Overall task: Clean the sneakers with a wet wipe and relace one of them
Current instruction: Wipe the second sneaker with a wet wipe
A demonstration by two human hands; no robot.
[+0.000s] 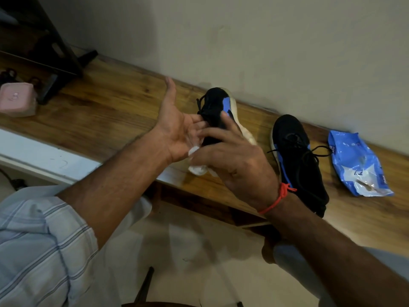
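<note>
The person is holding one black-and-blue sneaker (pixel 218 111) up over the wooden counter (pixel 115 103), its pale sole turned toward the wall. The left hand (pixel 177 127) is lying palm-up beneath the shoe with the thumb sticking out wide and the fingers reaching under the laces, supporting rather than clenching it. The right hand (pixel 232 160) is curling over the near side of the same sneaker, one finger stretching up across the blue panel, and it is also pinching a crumpled white wet wipe (pixel 198 167) that is bunching out below the palm. A red thread (pixel 278 198) is circling the right wrist, and a striped sleeve (pixel 42 240) is covering the left upper arm.

The second sneaker (pixel 296 160) is resting upright on the counter just to the right, its laces trailing loose. Beside it, a blue wipes packet (pixel 356 165) is lying flat near the wall. Far to the left, a pink box (pixel 17 99) is sitting on the counter.
</note>
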